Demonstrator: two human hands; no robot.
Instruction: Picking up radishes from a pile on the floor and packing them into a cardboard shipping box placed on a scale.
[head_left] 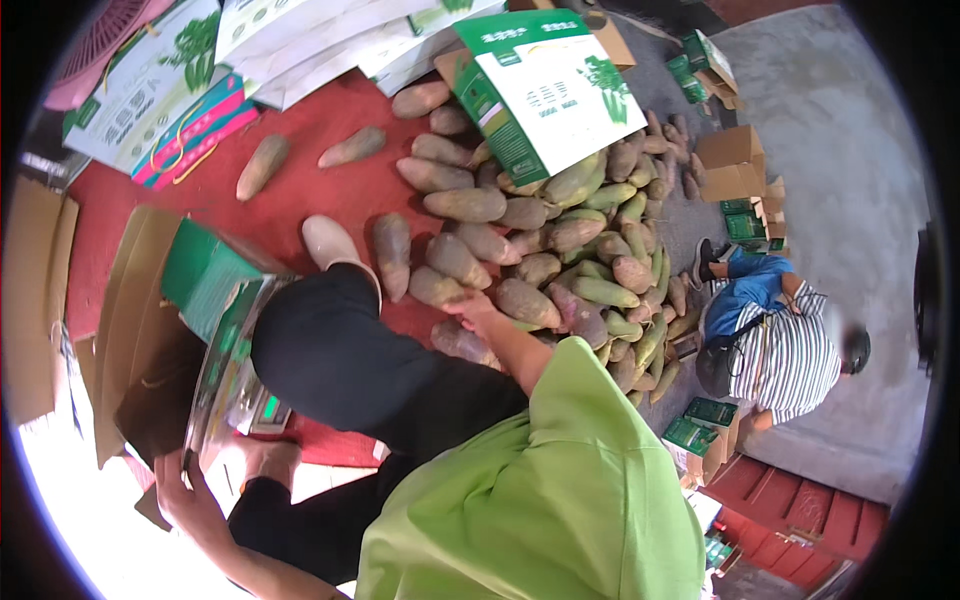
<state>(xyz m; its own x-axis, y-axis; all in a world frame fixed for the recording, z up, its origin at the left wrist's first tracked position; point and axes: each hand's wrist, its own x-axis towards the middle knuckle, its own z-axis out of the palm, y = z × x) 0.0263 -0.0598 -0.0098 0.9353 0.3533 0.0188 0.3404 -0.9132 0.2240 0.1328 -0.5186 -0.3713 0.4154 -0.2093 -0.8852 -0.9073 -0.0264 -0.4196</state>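
Observation:
My right hand [472, 308] reaches into the near side of a large heap of green and purplish radishes [540, 268]. Its fingers are closed round the end of one thick radish [436, 287]. At the lower left, my left hand [185, 505] has its fingers at the near end of a shiny scale tray [212, 385], curled on its rim; part of that grip is hidden. Against the tray stands an open cardboard box [150, 330] with a green side. A scale with a lit green display [270, 408] sits between my legs.
A white-and-green carton [560, 95] lies over the heap's far side. Printed boxes [300, 45] line the back left beside a pink fan [95, 55]. Loose radishes [262, 167] lie on the red mat. At right, a person in a striped shirt [785, 365] bends near open cartons [730, 165].

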